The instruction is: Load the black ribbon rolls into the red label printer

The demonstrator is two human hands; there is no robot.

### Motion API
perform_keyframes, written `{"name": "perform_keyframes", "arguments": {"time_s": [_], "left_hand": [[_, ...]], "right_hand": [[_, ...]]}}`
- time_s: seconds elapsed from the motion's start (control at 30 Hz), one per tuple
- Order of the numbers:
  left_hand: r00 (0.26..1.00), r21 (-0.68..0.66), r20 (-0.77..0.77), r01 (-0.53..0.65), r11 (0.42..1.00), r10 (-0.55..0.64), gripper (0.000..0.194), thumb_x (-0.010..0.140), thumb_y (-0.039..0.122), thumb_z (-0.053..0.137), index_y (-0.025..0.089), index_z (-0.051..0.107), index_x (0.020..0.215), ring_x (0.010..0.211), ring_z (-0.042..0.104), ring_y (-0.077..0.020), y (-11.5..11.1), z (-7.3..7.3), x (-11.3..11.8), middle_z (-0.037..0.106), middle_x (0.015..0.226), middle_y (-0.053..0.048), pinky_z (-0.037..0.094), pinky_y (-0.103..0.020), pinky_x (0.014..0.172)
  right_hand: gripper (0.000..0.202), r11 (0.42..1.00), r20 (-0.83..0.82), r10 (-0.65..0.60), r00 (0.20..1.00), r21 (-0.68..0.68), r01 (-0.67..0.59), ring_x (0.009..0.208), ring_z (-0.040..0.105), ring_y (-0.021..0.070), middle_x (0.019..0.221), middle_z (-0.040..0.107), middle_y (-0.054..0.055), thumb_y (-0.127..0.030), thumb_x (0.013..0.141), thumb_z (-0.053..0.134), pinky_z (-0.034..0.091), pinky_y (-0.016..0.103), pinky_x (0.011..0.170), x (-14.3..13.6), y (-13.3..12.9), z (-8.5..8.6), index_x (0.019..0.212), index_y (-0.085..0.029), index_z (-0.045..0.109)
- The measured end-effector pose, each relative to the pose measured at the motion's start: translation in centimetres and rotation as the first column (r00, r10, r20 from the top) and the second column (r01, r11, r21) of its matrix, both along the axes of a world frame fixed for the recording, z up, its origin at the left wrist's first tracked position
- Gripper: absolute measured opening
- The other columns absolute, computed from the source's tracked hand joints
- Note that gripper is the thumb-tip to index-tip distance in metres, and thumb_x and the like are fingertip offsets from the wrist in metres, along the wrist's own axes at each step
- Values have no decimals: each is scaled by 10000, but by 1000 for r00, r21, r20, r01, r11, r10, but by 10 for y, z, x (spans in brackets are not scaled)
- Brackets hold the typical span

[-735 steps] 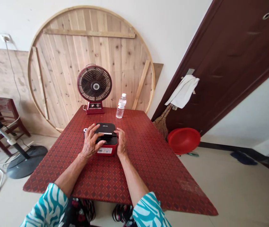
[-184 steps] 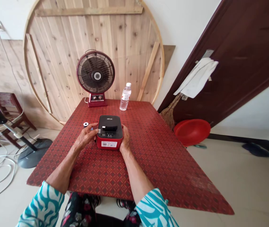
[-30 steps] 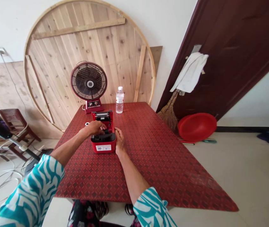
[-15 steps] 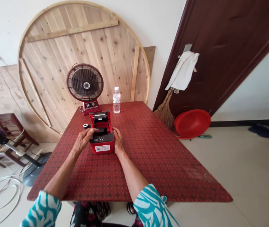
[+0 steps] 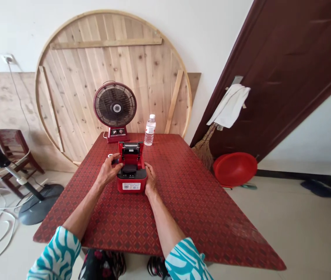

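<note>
A small red and black printer (image 5: 131,182) stands on the red patterned table (image 5: 189,202), its lid raised at the back. My left hand (image 5: 108,169) is at the printer's left side, thumb and fingers apart, fingertips at the edge of the open compartment. Against the right side of the casing, my right hand (image 5: 150,179) is wrapped round the edge. A dark round shape lies inside the compartment. Behind my left fingers, a small roll (image 5: 110,156) with a white end is partly hidden.
A red fan (image 5: 115,111) and a water bottle (image 5: 150,130) stand at the table's far end. A round wooden tabletop (image 5: 95,77) leans on the wall. Right of the table are a broom (image 5: 204,149) and red basins (image 5: 237,169); a floor fan's base (image 5: 40,202) is at the left.
The view has shifted and tilted. My left hand has drawn back from over the compartment to its left edge, and its fingers have spread. My right hand remains on the printer's side.
</note>
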State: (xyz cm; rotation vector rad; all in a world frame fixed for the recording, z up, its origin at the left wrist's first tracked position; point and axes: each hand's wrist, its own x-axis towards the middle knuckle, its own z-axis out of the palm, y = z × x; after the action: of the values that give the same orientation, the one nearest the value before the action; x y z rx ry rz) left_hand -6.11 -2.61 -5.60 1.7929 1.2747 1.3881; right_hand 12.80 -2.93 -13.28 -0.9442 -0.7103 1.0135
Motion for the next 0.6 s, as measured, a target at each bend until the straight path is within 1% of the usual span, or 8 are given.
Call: {"name": "perform_keyframes", "arguments": {"time_s": [0.07,0.17,0.23,0.3,0.37,0.47,0.53,0.6], "left_hand": [[994,37,-106,12,999,-8,366,725,335,708,205,718,1067,1073,642,-273,8,9,2,723,1103,-93,457,-453,1014],[977,67,-192,102,993,-87,175,748,346,695,218,746,855,1050,650,-269,11,16,4,737,1049,-81,452,-453,1018],[979,27,-158,136,990,-130,233,805,398,651,207,744,900,1034,666,-264,5,14,4,739,1064,-90,479,-433,985],[984,-21,-91,151,988,-153,365,873,459,574,196,714,1084,1023,679,-256,-3,8,4,736,1096,-101,508,-408,941],[983,-14,-76,164,986,-165,434,922,491,497,194,680,1181,1069,668,-257,-10,2,4,731,1129,-106,502,-406,957],[967,100,-201,181,978,-159,429,957,497,429,216,735,1063,1211,591,-273,-14,-5,4,730,1134,-94,416,-445,1068],[946,178,-293,194,965,-136,450,980,484,384,234,758,988,1247,558,-276,-13,-8,4,734,1113,-86,362,-472,1108],[931,235,-350,199,952,-108,467,998,463,353,244,764,978,1252,545,-274,-12,-11,4,725,1128,-82,341,-491,1116]], "right_hand": [[433,1000,0,6,1000,4,-6,898,644,206,996,741,25,-532,745,619,481,329,807,-1,0,0,1040,-225,694],[416,1000,-1,7,1000,21,-7,936,642,210,1018,737,28,-522,755,614,481,329,830,-1,0,1,1035,-225,694],[395,999,11,7,1000,35,-8,965,639,211,1032,735,27,-510,763,614,481,328,846,-2,1,2,1030,-231,700],[381,999,19,3,1000,42,-3,997,634,213,1040,736,23,-505,767,613,481,329,860,-2,2,1,1025,-239,706],[376,999,15,-6,1000,36,5,1020,630,217,1040,738,20,-506,768,612,482,335,873,-2,2,0,1022,-246,709],[375,1000,16,-11,1000,29,11,1020,636,223,1044,739,22,-507,762,619,483,349,896,-2,0,-1,1016,-246,709],[391,1000,13,-9,1000,20,9,1007,645,228,1055,738,30,-519,757,623,491,363,899,0,2,-1,1021,-241,701],[422,1000,10,-5,1000,4,5,1019,649,234,1095,730,41,-541,762,612,501,385,907,4,11,5,1051,-241,683]]}}
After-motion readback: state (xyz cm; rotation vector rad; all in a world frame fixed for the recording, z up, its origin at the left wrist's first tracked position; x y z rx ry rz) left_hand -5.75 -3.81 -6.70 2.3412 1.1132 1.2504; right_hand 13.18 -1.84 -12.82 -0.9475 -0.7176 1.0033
